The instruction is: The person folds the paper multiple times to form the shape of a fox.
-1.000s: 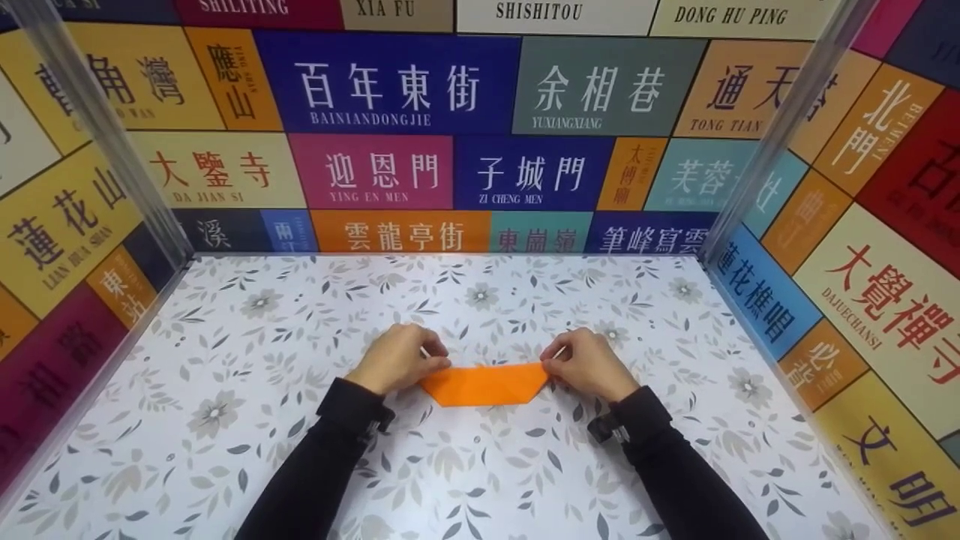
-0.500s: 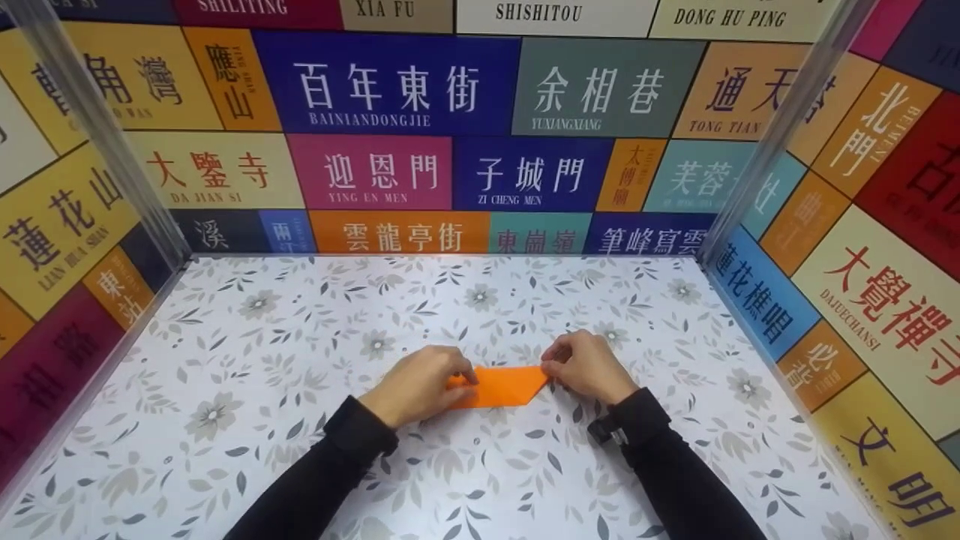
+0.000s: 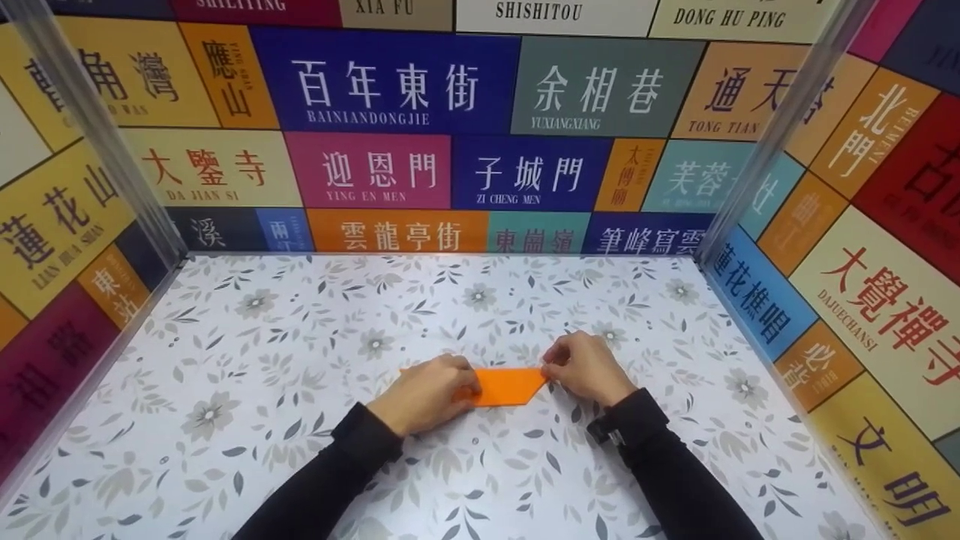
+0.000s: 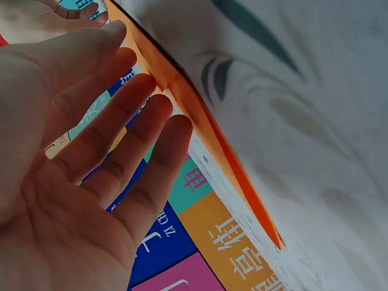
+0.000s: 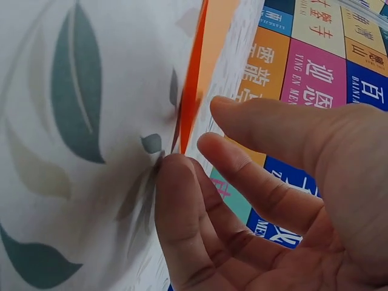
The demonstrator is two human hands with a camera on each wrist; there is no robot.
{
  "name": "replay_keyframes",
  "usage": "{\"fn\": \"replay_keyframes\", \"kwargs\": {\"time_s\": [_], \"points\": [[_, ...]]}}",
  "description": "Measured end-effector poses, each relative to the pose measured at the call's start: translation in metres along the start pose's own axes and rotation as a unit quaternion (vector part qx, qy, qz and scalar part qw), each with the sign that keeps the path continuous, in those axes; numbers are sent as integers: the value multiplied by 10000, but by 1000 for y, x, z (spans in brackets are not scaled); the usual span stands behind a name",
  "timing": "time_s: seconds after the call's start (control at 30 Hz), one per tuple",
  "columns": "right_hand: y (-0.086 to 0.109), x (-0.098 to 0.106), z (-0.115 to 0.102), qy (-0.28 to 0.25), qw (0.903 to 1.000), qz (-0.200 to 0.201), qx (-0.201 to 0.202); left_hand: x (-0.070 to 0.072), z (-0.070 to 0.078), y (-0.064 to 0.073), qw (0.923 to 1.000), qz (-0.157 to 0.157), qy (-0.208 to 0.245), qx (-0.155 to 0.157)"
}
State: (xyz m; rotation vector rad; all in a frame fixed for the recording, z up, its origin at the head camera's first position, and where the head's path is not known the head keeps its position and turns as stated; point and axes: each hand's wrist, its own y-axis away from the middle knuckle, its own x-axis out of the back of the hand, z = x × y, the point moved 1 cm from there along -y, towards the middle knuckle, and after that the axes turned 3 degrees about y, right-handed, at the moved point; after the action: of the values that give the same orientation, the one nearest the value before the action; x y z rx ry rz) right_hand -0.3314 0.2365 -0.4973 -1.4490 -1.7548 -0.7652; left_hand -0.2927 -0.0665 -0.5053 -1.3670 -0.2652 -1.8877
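Note:
A folded piece of orange paper (image 3: 511, 386) lies on the table, with a straight far edge and a slanted right end. My left hand (image 3: 433, 391) rests over its left part and hides most of that end. In the left wrist view the fingers of this hand (image 4: 142, 154) are extended, their tips along the paper's edge (image 4: 213, 134). At the paper's right corner is my right hand (image 3: 589, 367). The right wrist view shows its fingertips (image 5: 177, 173) touching that corner, while the thumb (image 5: 233, 112) stands apart from the paper (image 5: 194, 91).
The table (image 3: 300, 330) has a white covering printed with grey flowers and leaves. Panels of coloured blocks with printed characters form a back wall (image 3: 390, 82) and side walls, joined by clear corner strips (image 3: 780, 142).
My left hand has moved from the paper's left corner rightward and nearer, onto its left part. The right hand has stayed at the right corner.

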Motion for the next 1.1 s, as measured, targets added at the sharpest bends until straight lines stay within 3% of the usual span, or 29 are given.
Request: {"fn": "replay_keyframes", "kwargs": {"time_s": [0.53,1.1], "points": [[0,-6,2,321,9985,379,246,-5,0,-2,9998,129,-138,73],[0,-7,-2,238,9985,443,201,-5,0,-2,9998,71,-173,103]]}}
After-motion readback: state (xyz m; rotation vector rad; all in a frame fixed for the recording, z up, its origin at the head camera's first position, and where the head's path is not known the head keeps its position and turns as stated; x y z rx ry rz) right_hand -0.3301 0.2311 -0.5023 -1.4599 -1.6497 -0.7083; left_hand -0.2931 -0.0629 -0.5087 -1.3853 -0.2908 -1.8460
